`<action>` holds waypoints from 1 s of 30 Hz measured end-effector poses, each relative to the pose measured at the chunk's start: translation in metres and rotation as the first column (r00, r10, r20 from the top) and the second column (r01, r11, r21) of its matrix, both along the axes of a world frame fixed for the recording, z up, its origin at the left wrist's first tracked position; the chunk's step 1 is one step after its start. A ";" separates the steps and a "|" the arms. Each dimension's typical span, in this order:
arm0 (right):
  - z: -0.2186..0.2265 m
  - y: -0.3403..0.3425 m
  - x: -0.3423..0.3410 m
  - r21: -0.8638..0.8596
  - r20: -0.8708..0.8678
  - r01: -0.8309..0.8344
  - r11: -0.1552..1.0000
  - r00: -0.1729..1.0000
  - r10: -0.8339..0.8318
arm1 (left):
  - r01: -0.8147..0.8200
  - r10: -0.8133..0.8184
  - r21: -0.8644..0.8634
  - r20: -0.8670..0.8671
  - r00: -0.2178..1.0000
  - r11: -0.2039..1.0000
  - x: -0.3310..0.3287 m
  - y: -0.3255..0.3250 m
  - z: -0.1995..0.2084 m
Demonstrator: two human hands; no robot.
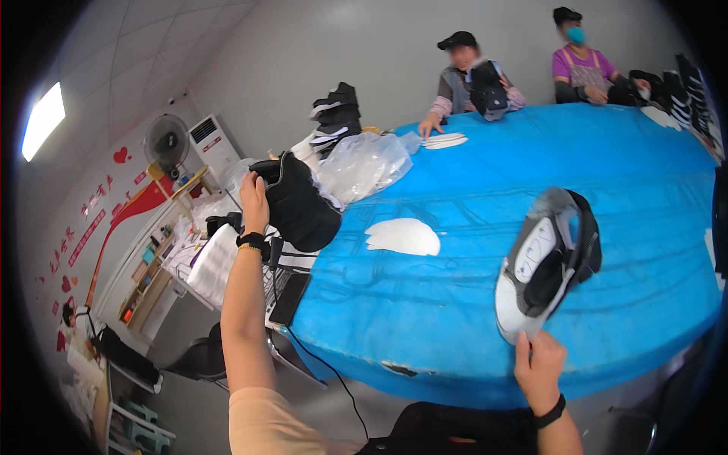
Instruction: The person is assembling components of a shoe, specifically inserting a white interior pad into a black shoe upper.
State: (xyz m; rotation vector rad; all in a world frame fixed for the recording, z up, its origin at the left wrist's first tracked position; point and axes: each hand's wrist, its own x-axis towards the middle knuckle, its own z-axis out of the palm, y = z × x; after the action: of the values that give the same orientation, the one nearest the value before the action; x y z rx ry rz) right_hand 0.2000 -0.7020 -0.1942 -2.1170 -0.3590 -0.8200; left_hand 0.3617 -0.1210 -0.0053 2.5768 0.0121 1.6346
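Note:
At the left edge of the blue-covered table (447, 318), my left hand (254, 201) has its fingers closed on the edge of a black shoe upper (303, 206) in a dark pile. My right hand (540, 362), at the near right, pinches the pale toe of a grey, white and black shoe upper (542, 262). That upper lies tilted on the table, its opening away from me. Between my hands is a small stack of white insole-shaped pieces (403, 236). My left fingertips are partly hidden by the black pile.
A clear plastic bag (368, 165) and stacked black-and-white shoes (337, 117) stand beyond my left hand. Across the table, one person (466, 83) holds a dark shoe; another (582, 72) works beside more shoes. More white pieces (445, 141) lie there. A black cable (330, 370) hangs off the near left edge.

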 end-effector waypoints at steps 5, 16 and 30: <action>-0.006 -0.008 0.005 -0.016 0.033 -0.013 1.000 0.999 0.014 | 0.252 -0.256 0.047 0.246 0.935 0.967 -0.031 -0.166 -0.028; -0.002 -0.020 -0.022 0.034 -0.079 -0.322 0.946 0.943 0.324 | 0.154 -0.256 -0.224 -0.554 0.792 0.962 0.018 -0.271 -0.127; 0.032 0.062 0.035 0.108 -0.412 -0.629 0.770 0.677 0.610 | 0.275 -0.274 -0.079 -0.531 0.802 0.958 0.060 -0.220 -0.183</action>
State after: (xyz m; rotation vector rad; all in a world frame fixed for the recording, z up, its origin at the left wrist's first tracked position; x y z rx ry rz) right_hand 0.2354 -0.6396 -0.1626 -1.9382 -0.8058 0.0634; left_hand 0.4216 -0.3413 -0.1888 2.7818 -0.3105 0.7776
